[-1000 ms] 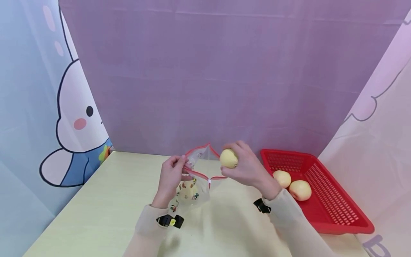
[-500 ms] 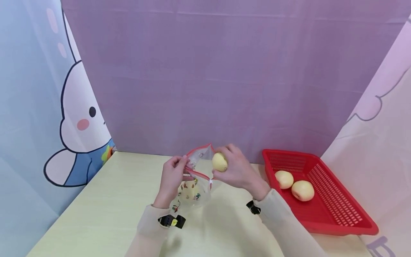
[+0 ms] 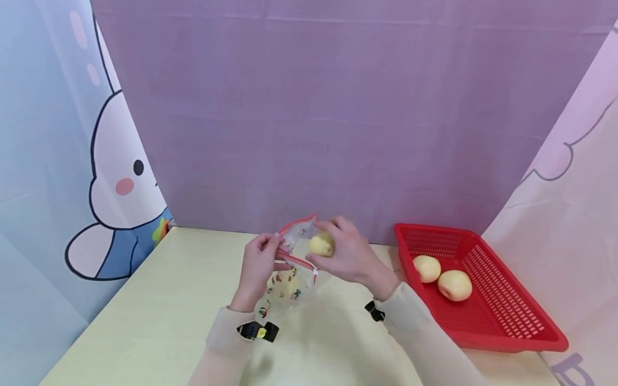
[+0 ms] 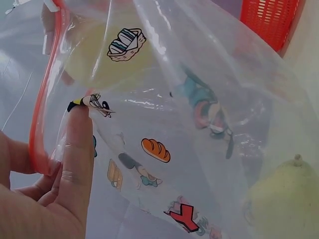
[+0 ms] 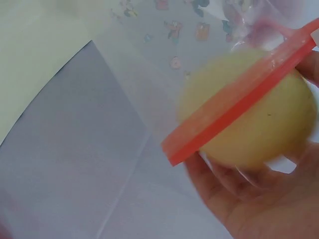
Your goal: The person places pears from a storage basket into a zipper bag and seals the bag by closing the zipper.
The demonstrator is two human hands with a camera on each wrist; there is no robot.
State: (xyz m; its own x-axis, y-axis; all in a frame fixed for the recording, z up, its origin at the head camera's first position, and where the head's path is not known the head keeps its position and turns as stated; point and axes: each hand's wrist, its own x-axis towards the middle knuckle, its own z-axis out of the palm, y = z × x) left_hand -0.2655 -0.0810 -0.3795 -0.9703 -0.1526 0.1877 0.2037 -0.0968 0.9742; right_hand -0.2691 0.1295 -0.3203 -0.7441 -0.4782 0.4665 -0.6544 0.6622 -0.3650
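My left hand point(image 3: 257, 268) pinches the red-edged rim of a clear zip bag point(image 3: 305, 292) printed with small cartoon pictures. The bag's mouth is spread apart. In my right hand point(image 3: 348, 254) I grip a pale yellow pear point(image 3: 319, 245) at that mouth. From the right wrist, the red zip strip point(image 5: 239, 97) crosses in front of the held pear point(image 5: 264, 124), whose far part shows through the plastic. Another pear point(image 4: 286, 199), stem up, shows low in the bag in the left wrist view.
On the right of the pale table point(image 3: 159, 311) stands a red plastic basket point(image 3: 502, 327) with perforated sides. Two pears, one nearer the back point(image 3: 427, 268) and one nearer the front point(image 3: 455, 285), lie in it. A purple cloth point(image 3: 309, 107) hangs behind.
My right hand has moved left with the pear, from beside the bag's rim into its mouth. My left hand keeps its pinch on the rim, almost still.
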